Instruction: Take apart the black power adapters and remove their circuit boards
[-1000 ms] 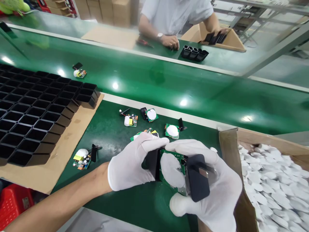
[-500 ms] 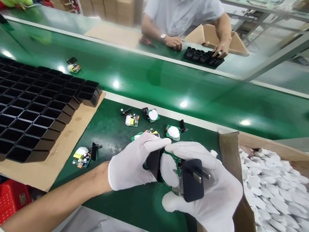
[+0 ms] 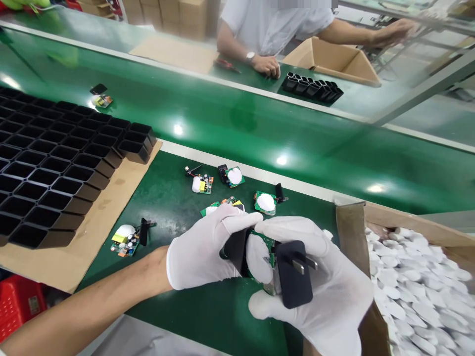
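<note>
White-gloved, my left hand (image 3: 208, 247) is wrapped round a black plastic charger housing (image 3: 236, 251), most of which its fingers hide. A green circuit board (image 3: 273, 254) with a round white pad (image 3: 259, 258) stands at the housing's mouth, its left edge partly inside. My right hand (image 3: 330, 282), also gloved, grips the board and the black plug cover (image 3: 295, 274) beside it. Two metal prongs stick out of that cover toward the right. The cover is still apart from the housing. How the right fingertips touch the board's far side is hidden.
Several circuit boards (image 3: 266, 202) with pads lie beyond my hands; another board (image 3: 126, 240) lies left. Rows of black housings (image 3: 55, 173) stand on cardboard. A carton (image 3: 351, 242) of white pads is at right. Across the green belt (image 3: 230, 116), a person works near black housings (image 3: 311, 89).
The plug cover and board have shifted slightly left toward the housing. A lone board on the belt has moved left. The person opposite has lifted one hand off the black housings and reached right.
</note>
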Action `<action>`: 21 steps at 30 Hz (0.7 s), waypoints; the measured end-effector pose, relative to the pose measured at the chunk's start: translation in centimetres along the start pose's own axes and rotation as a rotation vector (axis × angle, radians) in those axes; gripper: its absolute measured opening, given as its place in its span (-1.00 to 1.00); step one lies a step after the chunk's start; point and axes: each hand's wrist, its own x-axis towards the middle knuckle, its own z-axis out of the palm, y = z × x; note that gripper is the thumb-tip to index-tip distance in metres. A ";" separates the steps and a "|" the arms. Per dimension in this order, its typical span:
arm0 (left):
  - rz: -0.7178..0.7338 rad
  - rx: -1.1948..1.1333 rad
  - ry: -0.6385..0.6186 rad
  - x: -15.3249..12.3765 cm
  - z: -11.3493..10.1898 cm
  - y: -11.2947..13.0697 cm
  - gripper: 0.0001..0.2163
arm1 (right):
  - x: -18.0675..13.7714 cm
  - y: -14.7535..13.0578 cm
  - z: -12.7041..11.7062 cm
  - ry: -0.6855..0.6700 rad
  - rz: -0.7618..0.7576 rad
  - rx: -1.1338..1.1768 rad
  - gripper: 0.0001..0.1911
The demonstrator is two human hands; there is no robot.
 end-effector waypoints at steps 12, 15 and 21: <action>-0.040 0.029 0.045 0.0 0.4 0.2 -0.37 | -1.1 1.1 -0.2 -0.049 -0.048 -0.087 -0.16; -0.039 0.007 0.043 0.0 0.6 0.2 -0.38 | -0.9 1.0 -0.1 -0.052 -0.047 -0.086 -0.21; -0.069 0.041 0.037 -0.3 0.5 0.2 -0.32 | -0.8 1.2 0.4 -0.045 -0.059 -0.138 -0.33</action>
